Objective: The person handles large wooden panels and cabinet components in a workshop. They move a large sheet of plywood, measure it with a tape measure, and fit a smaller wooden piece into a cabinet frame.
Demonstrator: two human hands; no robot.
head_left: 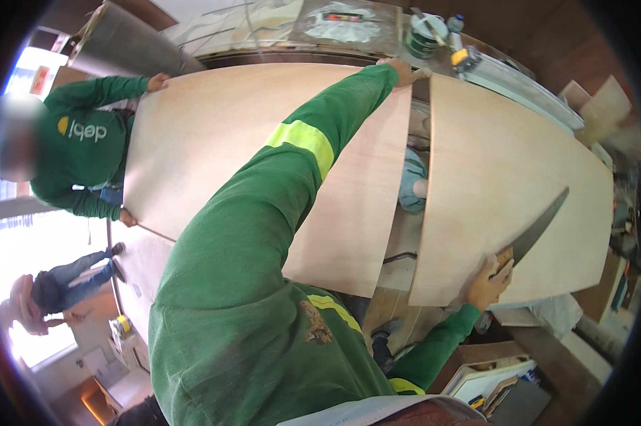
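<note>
Two large pale plywood panels lie side by side with a narrow gap between them. My left arm in a green sleeve stretches across the left panel (214, 156), and my left hand (406, 71) grips its far edge next to the gap. Low on the right panel (505, 163), my right hand (489, 282) holds a handsaw (540, 227) by its wooden handle. The dark blade lies flat on that panel, pointing up and to the right. A co-worker in a green shirt (79, 153) holds the left panel's other end with a hand at each corner.
A paint can (425, 35) and a long metal tool with a yellow part (477, 60) sit beyond the panels. Another person (58, 287) stands at the far left. Wooden offcuts (604, 106) lie at the right, stacked boxes and boards (491, 380) at the lower right.
</note>
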